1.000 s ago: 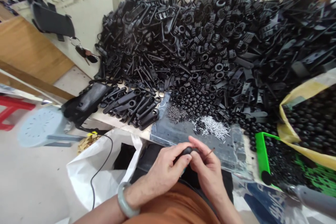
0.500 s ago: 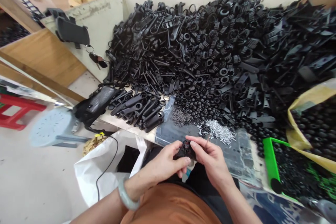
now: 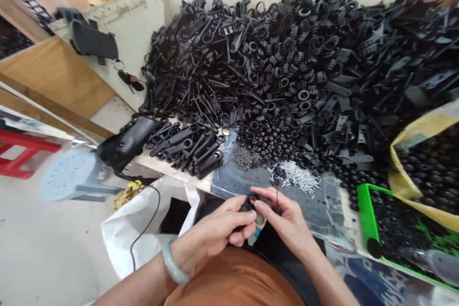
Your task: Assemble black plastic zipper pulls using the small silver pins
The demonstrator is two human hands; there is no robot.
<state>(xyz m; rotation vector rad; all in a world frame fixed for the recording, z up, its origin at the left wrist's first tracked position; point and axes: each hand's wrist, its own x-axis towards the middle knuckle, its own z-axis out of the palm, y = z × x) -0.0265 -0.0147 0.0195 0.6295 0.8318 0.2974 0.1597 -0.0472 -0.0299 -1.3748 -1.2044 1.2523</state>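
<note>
My left hand, with a pale bangle on its wrist, is closed around a small black plastic part with a round ring end, just over the table's front edge. Thumb and fingertips of my right hand pinch the ring end from the other side. A thin dark rod sticks up between the right fingers; its lower end is hidden. Just beyond the hands lie a heap of silver pins, a heap of tiny dark pieces and several black balls.
A large heap of black plastic parts fills the bin behind. Long black handles lie in a row at left. At right stand a green tray and a yellow-edged sack of balls. A white sack hangs below left.
The black part has been turned a little in my hands, so its ring shows more. My right hand has shifted slightly left, and the rod between its fingers stands more upright.
</note>
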